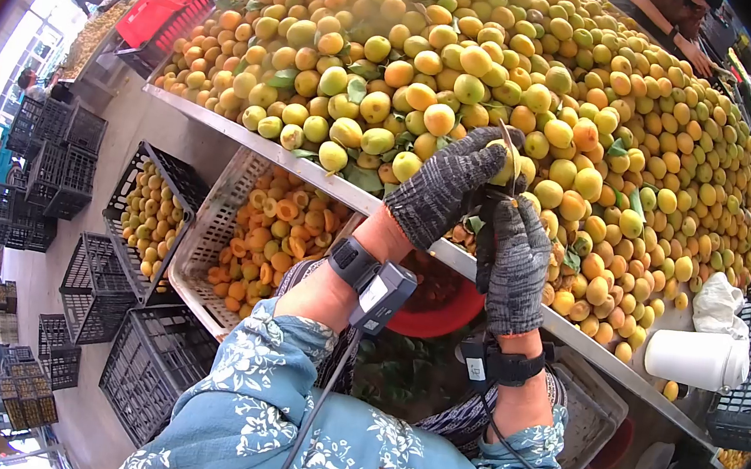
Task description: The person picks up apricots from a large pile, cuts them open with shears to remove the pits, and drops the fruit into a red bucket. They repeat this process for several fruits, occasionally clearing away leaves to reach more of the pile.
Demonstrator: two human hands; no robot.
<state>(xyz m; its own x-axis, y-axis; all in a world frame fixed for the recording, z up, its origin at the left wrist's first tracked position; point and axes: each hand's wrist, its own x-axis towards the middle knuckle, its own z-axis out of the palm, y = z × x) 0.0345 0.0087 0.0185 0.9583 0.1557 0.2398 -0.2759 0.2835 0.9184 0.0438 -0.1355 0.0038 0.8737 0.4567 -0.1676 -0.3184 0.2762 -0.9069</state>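
A large heap of yellow-green and orange apricots (376,105) covers the table (309,169) before me. Both hands wear dark grey knitted gloves and meet over the table's near edge. My left hand (446,182) is closed around a yellow-green apricot (503,167), its fingertips at the fruit's top. Just right of it and lower, my right hand (514,255) has its fingers bent up against the fruit's lower side, near a thin blade-like piece. What exactly the right fingers pinch is too small to tell.
Below the table edge stand a pale crate (212,207) of halved apricots and a red basin (436,311). Black crates (158,367) fill the left floor. A white container (697,358) lies at the right. People work at the far sides.
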